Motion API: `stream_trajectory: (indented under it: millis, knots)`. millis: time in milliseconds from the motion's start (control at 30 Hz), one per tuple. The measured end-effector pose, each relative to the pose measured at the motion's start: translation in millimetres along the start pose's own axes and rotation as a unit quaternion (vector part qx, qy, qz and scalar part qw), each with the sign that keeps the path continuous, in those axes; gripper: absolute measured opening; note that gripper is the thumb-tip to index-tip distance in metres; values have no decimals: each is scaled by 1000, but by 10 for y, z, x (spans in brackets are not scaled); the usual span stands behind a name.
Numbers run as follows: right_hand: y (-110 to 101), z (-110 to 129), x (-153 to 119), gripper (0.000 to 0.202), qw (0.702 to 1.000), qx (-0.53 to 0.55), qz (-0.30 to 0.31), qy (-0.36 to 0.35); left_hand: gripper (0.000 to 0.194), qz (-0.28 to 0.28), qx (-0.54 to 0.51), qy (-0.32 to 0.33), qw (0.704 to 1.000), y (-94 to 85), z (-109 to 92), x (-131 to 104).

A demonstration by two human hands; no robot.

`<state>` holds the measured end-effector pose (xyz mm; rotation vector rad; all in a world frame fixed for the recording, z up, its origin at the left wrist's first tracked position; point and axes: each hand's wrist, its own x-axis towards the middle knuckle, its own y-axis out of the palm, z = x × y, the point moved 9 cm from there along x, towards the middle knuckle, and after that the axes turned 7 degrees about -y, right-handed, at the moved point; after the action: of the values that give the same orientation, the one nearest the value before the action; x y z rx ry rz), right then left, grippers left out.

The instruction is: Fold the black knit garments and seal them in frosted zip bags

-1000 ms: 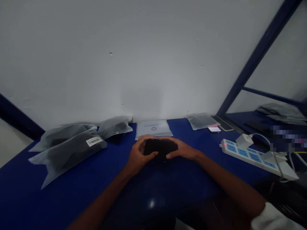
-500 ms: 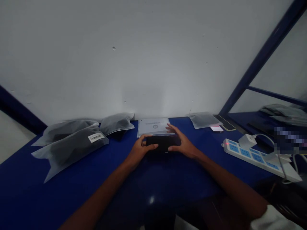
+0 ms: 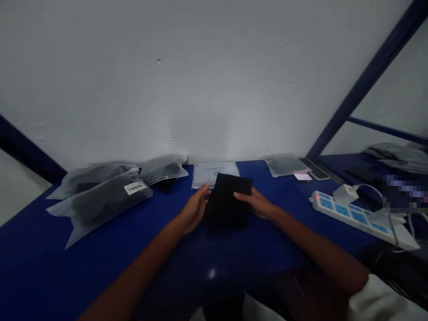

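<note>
A flat, matte black rectangular item point(image 3: 228, 203), which could be folded fabric or a pouch, is held up at a slant above the blue table. My right hand point(image 3: 259, 201) grips its right side, thumb across the front and the other fingers hidden behind. At its left edge is my left hand point(image 3: 195, 207), fingers extended and apart; whether it touches the item I cannot tell. Just beyond, a printed white sheet in a clear sleeve point(image 3: 203, 174) lies near the wall, partly covered by the black item.
Several frosted bags with dark contents, one a barcoded bag point(image 3: 110, 203), lie on the left of the blue table point(image 3: 160, 267). Another frosted bag point(image 3: 282, 165), a phone point(image 3: 314, 168) and a white card point(image 3: 302, 176) are back right. A power strip point(image 3: 352, 218) with plugged chargers lies right.
The black item has been tilted up, so its broad face now shows. My right hand has closed on its right side; my left hand has loosened and moved to its left edge.
</note>
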<state>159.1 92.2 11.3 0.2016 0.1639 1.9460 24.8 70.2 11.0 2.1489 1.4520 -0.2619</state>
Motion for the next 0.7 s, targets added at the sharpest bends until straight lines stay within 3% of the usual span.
stream_trajectory:
  millis: [67,133,200,267,300,367,433,533,633,700]
  knots:
    - [-26,-77,7,43,999,39,-11,35,53,-59,93,56,992,-117,-101,8]
    - [-87,-81,28,41,997,60,-28,47,47,-147,222,156,951,-258,-303,-37]
    - [-158,-23,67,43,995,83,-37,38,40,-236,365,265,861,-339,-522,-141]
    - [-254,78,111,47,993,107,-45,14,38,-278,486,328,761,-345,-620,-187]
    - [-321,136,127,49,991,120,-57,-3,41,-277,528,335,730,-350,-618,-163]
    - [-480,245,140,47,985,137,-94,-37,46,-257,590,318,696,-369,-559,-68]
    - [-614,326,132,42,981,135,-128,-63,47,-245,632,291,676,-386,-492,14]
    - [-708,393,113,35,978,104,-163,-83,41,-268,665,271,642,-388,-473,32]
    - [-763,492,51,43,959,79,-230,-146,34,-290,688,258,613,-354,-497,3]
    - [-801,593,-65,52,931,50,-290,-218,29,-277,709,243,601,-313,-488,5]
